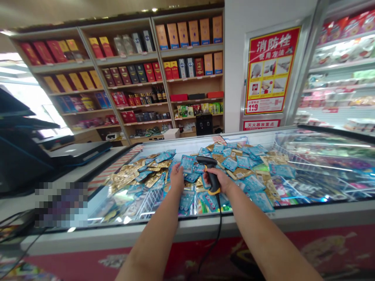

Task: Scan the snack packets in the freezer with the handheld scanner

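Note:
My right hand (219,179) is wrapped round the grip of a black and yellow barcode scanner (213,180), its head pointing left and its cable hanging over the freezer's front. Just left of it, my left hand (177,176) pinches the edge of a blue ice cream packet (188,164), tilted up in front of the scanner head. Around both hands, many blue packets (230,164) and gold packets (156,178) lie heaped on the freezer's glass lid (96,208). Part of the left hand's fingers is hidden behind the packet.
Wire baskets (149,203) and goods show through the glass. A counter with a flat black device (80,153) and a dark screen stands at the left. Shelves of boxed bottles (183,33) line the back wall, beside a red poster (271,70). A refrigerated display (340,82) is at right.

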The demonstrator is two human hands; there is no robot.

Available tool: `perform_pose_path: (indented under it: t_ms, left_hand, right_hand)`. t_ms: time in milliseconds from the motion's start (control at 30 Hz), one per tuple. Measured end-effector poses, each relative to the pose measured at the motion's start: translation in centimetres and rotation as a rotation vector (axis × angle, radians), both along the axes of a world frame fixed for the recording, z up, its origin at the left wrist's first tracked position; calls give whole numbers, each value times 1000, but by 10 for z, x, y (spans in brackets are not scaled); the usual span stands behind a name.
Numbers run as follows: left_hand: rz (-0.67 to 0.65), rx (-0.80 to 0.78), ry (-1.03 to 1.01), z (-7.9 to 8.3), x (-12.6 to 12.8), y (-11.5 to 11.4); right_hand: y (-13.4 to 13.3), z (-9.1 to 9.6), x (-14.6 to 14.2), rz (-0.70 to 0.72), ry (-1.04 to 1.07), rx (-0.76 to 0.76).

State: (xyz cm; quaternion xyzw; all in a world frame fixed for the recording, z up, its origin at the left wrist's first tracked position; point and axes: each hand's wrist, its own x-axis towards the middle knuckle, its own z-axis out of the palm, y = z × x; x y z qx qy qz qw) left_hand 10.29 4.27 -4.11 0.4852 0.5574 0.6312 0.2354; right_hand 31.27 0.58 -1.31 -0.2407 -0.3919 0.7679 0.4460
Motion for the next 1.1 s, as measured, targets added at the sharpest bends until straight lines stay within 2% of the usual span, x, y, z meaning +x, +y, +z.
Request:
perform_pose_path:
  t_ms: [100,233,367,533,600,800,900,967,1100]
  left_hand:
    - [2,36,-295,5,7,-7]
    - [21,57,-338,8,14,-9]
    - [22,27,-158,7,15,-9]
    - [-62,69,404,10,19,-15]
    - [-78,80,544,13,20,-19]
    - [28,125,810,15,29,-26]
    - [37,102,856,16,36,-28]
    - [75,108,812,18,36,-28]
    - [241,-19,522,17,22,-23]
  right_hand:
    - [0,0,0,0,11,-24]
    - [-2,1,1,-2,19,-42]
    - [-5,4,1,-13,10,-47]
    - [-6,6,2,-30,2,-57]
    - [-6,6,2,-32,-5,-53]
    - [-6,5,2,-21,-7,-36]
    - [-5,3,1,-30,-10,-33]
    - [-4,2,2,-32,-9,-31]
    - [-1,-1,2,-23,2,-26]
